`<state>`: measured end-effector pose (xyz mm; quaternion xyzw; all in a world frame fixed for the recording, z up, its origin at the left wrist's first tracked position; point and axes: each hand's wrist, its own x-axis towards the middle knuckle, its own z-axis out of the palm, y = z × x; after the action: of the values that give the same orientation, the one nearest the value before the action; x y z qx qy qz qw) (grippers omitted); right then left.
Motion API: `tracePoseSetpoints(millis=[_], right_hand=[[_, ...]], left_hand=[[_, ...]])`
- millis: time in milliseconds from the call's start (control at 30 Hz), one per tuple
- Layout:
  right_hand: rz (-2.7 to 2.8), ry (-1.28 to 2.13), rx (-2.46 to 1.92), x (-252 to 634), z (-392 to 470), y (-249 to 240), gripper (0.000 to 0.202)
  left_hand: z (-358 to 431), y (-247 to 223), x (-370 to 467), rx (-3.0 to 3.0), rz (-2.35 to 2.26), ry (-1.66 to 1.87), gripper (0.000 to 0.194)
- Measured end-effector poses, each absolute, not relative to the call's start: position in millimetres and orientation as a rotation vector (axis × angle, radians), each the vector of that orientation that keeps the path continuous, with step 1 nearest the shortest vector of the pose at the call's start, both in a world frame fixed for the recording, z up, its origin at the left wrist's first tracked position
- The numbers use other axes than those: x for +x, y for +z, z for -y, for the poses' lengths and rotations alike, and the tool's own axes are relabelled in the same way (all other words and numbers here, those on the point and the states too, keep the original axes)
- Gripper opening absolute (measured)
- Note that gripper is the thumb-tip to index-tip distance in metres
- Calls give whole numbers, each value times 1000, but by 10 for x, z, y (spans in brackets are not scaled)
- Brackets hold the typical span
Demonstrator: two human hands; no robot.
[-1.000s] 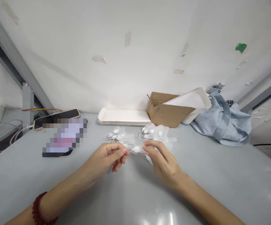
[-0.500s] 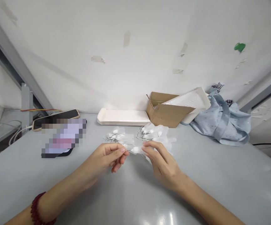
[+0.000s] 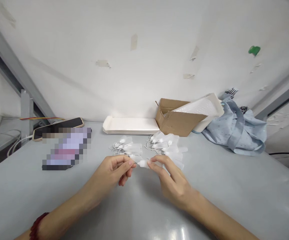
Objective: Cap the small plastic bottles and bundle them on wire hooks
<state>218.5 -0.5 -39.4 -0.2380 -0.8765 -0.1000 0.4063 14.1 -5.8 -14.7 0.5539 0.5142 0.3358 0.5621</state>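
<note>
Between my hands lies a small white bottle [image 3: 142, 163] with a pointed tip facing left. My left hand [image 3: 120, 168] pinches the thin cord or tip at its left end. The thumb and fingers of my right hand [image 3: 169, 176] close on the bottle's body, hiding part of it. Just beyond my left hand rests a small group of similar white bottles with cords [image 3: 134, 146]. Behind my right hand a larger pile of translucent white bottles [image 3: 168, 141] lies on the grey table [image 3: 139, 210].
White padded envelopes [image 3: 131, 125] lie along the wall. An open cardboard box [image 3: 181, 123] holds more envelopes, beside a light blue cloth bag [image 3: 236, 130]. Two phones sit at the left, one dark with a cable [image 3: 59, 128], the other blurred [image 3: 68, 148].
My right hand has shifted slightly left and its thumb has come in against the bottle. The bottle sits a little lower in view. My left hand keeps its pinch.
</note>
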Motion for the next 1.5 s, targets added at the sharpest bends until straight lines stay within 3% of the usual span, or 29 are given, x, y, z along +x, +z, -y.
tracePoseSetpoints(millis=[567,1033,1333,1500], right_hand=[[2120,-250,-555,2134,64,-504,30],[1817,1049,-1000,2178,-12,-372,28],[1637,1289,-1002,2155,15,-264,27],[1676,1282,-1006,2148,23,-319,26]], left_hand=[[131,-201,155,1412,-1253,803,30],[96,-98,113,1604,-1330,868,34],[58,-92,91,1521,-1294,869,22],[64,-143,87,1497,-1286,858,25]])
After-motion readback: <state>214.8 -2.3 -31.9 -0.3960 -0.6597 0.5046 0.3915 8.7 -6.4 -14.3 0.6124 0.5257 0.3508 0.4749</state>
